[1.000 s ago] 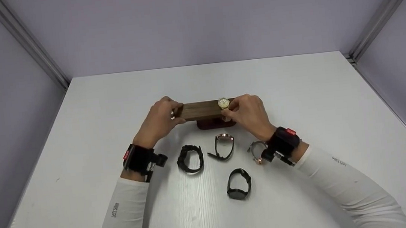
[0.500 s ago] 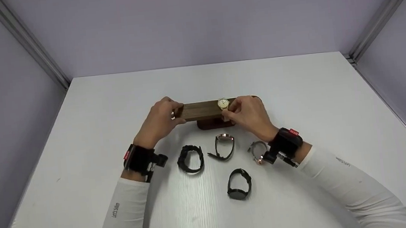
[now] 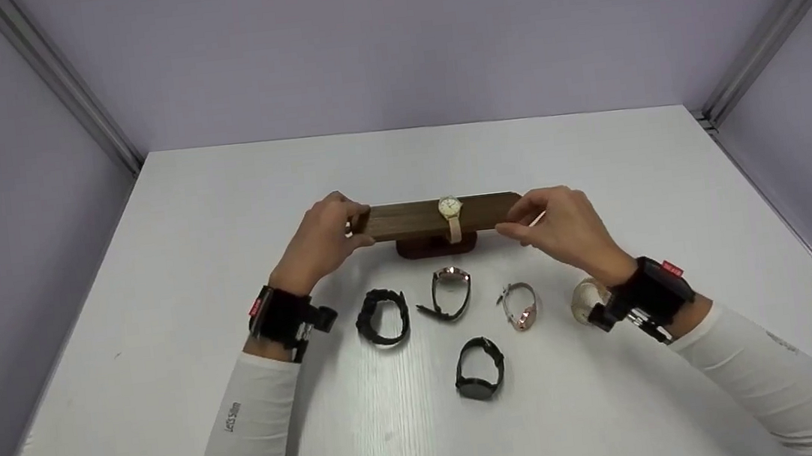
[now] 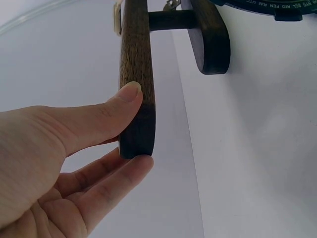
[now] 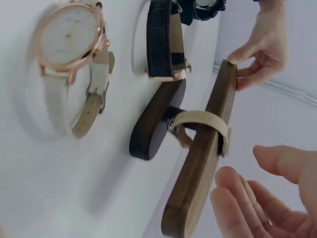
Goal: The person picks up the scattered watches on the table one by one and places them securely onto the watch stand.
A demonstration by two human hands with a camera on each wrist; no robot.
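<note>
You have six wristwatches in front of you. One, a gold-cased watch with a beige strap (image 3: 450,212), hangs on the single dark wooden T-bar stand (image 3: 413,220). Five lie on the one white table (image 3: 155,284): a chunky all-black watch (image 3: 382,317), a rose-gold-faced watch with a black leather strap (image 3: 450,291), a small rose-gold watch with a pale grey strap (image 3: 520,306), a white-dialled watch with a cream strap (image 3: 584,301) and a black round-faced watch (image 3: 478,368).
</note>
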